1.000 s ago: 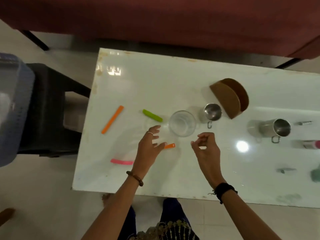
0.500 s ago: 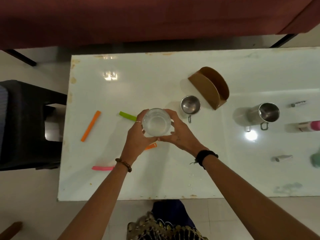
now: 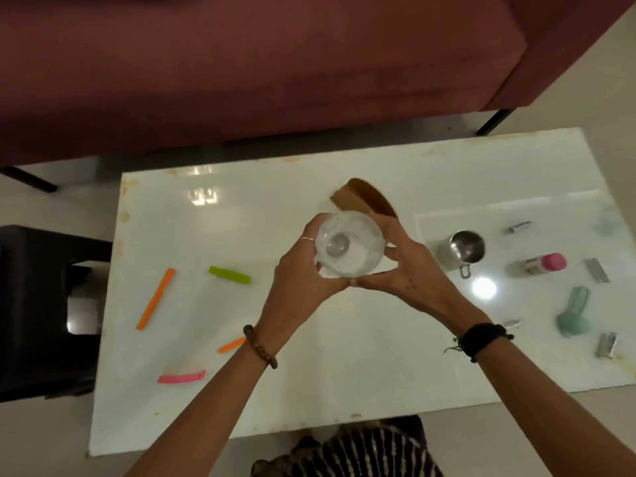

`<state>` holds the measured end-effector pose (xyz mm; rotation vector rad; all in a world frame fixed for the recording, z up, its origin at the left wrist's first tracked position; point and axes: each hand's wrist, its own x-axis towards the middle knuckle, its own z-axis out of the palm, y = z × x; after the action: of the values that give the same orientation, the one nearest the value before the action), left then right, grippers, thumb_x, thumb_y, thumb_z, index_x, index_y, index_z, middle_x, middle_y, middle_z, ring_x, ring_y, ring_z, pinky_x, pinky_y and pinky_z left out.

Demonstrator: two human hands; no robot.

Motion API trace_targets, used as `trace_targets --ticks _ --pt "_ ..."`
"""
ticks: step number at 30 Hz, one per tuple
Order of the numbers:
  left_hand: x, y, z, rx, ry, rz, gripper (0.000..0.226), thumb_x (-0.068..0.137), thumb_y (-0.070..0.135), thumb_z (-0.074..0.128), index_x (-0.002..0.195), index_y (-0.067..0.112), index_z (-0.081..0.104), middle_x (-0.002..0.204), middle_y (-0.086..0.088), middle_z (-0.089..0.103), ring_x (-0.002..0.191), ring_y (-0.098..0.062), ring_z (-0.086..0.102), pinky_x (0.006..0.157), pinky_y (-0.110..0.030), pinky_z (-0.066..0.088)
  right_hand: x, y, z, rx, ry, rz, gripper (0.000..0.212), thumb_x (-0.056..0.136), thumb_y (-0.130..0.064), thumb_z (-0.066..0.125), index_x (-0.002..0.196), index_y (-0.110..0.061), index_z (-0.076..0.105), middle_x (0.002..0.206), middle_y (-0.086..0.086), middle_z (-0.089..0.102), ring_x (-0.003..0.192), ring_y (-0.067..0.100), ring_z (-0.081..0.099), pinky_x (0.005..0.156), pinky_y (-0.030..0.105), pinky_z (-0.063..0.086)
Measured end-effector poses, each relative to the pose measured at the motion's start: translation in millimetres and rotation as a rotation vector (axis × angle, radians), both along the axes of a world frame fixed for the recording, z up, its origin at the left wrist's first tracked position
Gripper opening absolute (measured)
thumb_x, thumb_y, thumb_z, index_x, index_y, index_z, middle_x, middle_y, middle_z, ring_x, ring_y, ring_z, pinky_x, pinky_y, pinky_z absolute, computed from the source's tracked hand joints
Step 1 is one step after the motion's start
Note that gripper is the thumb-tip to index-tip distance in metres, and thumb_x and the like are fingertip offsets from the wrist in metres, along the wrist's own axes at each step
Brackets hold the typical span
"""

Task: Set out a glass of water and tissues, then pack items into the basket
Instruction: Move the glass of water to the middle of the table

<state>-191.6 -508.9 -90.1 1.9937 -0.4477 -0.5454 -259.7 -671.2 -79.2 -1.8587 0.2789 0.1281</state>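
Fingers [image 3: 306,239] of both hands wrap the glass [image 3: 349,248] from either side, curled about its wall, thumbs meeting at the near edge; the left hand [image 3: 303,270] takes the left flank and the right hand [image 3: 402,270] the right, so neither is free. From above it is hard to tell whether the glass rests on the desk [image 3: 344,356] or is raised off it; it sits in front of the brown holder [image 3: 364,197], which looks empty of tissues. Water seems to be in the glass, though the view straight down makes that uncertain. By this showing the task is early: the glass is in hand and not yet set in a final spot, no tissues are visible, and no basket is in view. Loose items lie untouched on the desk: the orange stick [image 3: 156,299], green clip [image 3: 229,274], pink clip [image 3: 181,377] to the left, the steel cup [image 3: 464,247], pink-capped bottle [image 3: 545,264] and green scoop [image 3: 573,315] to the right. Packing is therefore all still ahead.
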Motion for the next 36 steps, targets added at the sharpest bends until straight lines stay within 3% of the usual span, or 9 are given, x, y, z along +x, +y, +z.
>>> trace_targets --ticks 3,6,9,12,15,18,21,33,36 --pt "5 -54 8 -0.012 -0.075 -0.047 0.077 0.058 0.033 0.081 0.112 0.057 0.032 0.091 0.047 0.05 0.087 0.014 0.055 0.076 -0.01 0.047 0 -47 16 -0.044 -0.004 -0.05 0.073 0.062 -0.025 0.084 0.116 -0.043 0.039 0.113 -0.034 0.051 0.102 -0.02 0.051 0.081 0.001 0.042" --pt "10 -109 -4 -0.06 -0.081 -0.063 0.079 0.061 0.025 0.084 0.123 0.037 0.036 0.096 0.031 0.048 0.084 0.014 0.051 0.067 0.007 0.039 2 -94 16 -0.073 -0.002 -0.067 0.077 0.056 -0.036 0.081 0.121 -0.034 0.04 0.12 -0.018 0.053 0.106 -0.002 0.055 0.087 0.01 0.046" --pt "18 -158 -20 -0.023 -0.108 -0.087 0.082 0.062 0.03 0.084 0.128 0.019 0.037 0.108 0.015 0.049 0.082 0.008 0.05 0.065 0.012 0.032 5 -138 3 -0.094 0.023 -0.076 0.082 0.059 -0.031 0.084 0.128 -0.026 0.04 0.126 -0.012 0.05 0.112 0.01 0.052 0.09 0.013 0.044" --pt "28 -191 -40 0.092 -0.141 -0.134 0.088 0.06 0.04 0.083 0.129 0.023 0.032 0.114 0.004 0.059 0.089 -0.002 0.053 0.06 0.007 0.037 9 -170 -20 -0.09 0.02 -0.113 0.081 0.062 -0.025 0.085 0.13 -0.023 0.04 0.126 -0.008 0.053 0.115 0.013 0.053 0.098 0.024 0.046" --pt "36 -211 -59 0.212 -0.202 -0.16 0.089 0.061 0.046 0.08 0.131 0.021 0.033 0.123 -0.003 0.059 0.104 -0.02 0.06 0.086 -0.022 0.05 18 -193 -43 -0.075 0.048 -0.122 0.081 0.062 -0.027 0.085 0.129 -0.026 0.039 0.127 -0.006 0.053 0.117 0.018 0.054 0.091 0.042 0.053" --pt "43 -222 -72 0.291 -0.225 -0.161 0.09 0.061 0.051 0.079 0.133 0.018 0.034 0.129 -0.004 0.056 0.113 -0.027 0.057 0.103 -0.046 0.044 27 -206 -62 -0.065 0.09 -0.109 0.081 0.064 -0.027 0.084 0.13 -0.028 0.037 0.132 -0.002 0.051 0.119 0.023 0.053 0.075 0.045 0.059" --pt "48 -226 -81 0.323 -0.216 -0.151 0.089 0.063 0.052 0.077 0.133 0.016 0.036 0.133 -0.005 0.053 0.118 -0.026 0.054 0.11 -0.046 0.035 35 -212 -77 -0.059 0.113 -0.09 0.08 0.067 -0.023 0.083 0.131 -0.029 0.035 0.136 -0.001 0.048 0.121 0.022 0.051 0.06 0.036 0.061" --pt "54 -231 -93 0.4 -0.224 -0.099 0.089 0.063 0.045 0.08 0.134 0.012 0.037 0.135 -0.008 0.051 0.123 -0.027 0.049 0.113 -0.044 0.024 47 -217 -97 0.076 0.134 -0.032 0.073 0.07 -0.019 0.08 0.123 -0.04 0.034 0.119 -0.016 0.045 0.114 0.017 0.051 0.05 0.028 0.059" --pt "54 -230 -94 0.41 -0.23 -0.099 0.09 0.062 0.045 0.08 0.134 0.012 0.037 0.135 -0.008 0.051 0.125 -0.028 0.047 0.112 -0.046 0.027 47 -216 -100 0.08 0.131 -0.042 0.076 0.07 -0.018 0.08 0.128 -0.034 0.033 0.118 -0.017 0.045 0.113 0.017 0.05 0.05 0.027 0.059"
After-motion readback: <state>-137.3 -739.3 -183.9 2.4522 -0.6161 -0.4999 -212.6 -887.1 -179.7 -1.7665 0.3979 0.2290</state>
